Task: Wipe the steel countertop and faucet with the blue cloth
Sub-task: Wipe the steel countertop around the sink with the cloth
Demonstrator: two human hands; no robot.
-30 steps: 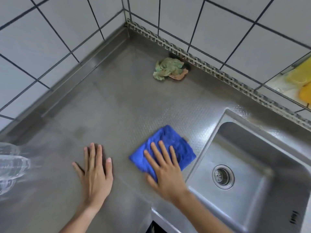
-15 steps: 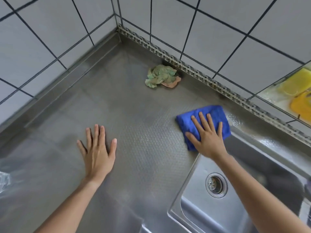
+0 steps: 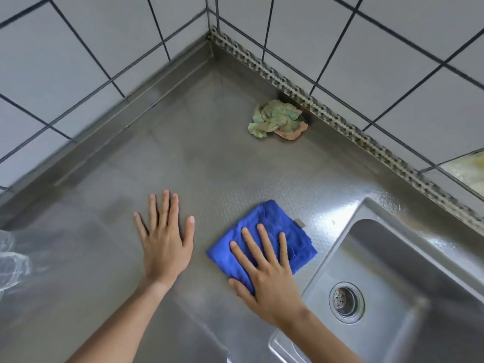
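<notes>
The folded blue cloth [image 3: 277, 226] lies flat on the steel countertop [image 3: 209, 158], just left of the sink's rim. My right hand [image 3: 267, 273] presses on it with straight, spread fingers, covering its near half. My left hand [image 3: 165, 242] rests flat on the bare steel a short way to the left of the cloth, fingers straight. No faucet is in view.
A crumpled green and pink rag [image 3: 277, 120] lies against the back wall's perforated strip. The steel sink [image 3: 408, 260] with its drain [image 3: 345, 301] takes the lower right. Tiled walls meet in the far corner. Something clear and blurred [image 3: 10, 260] sits at the left edge.
My right hand has slid the blue cloth back from the far edge by the sink's corner toward me and to the left. My left hand has stayed flat on the steel.
</notes>
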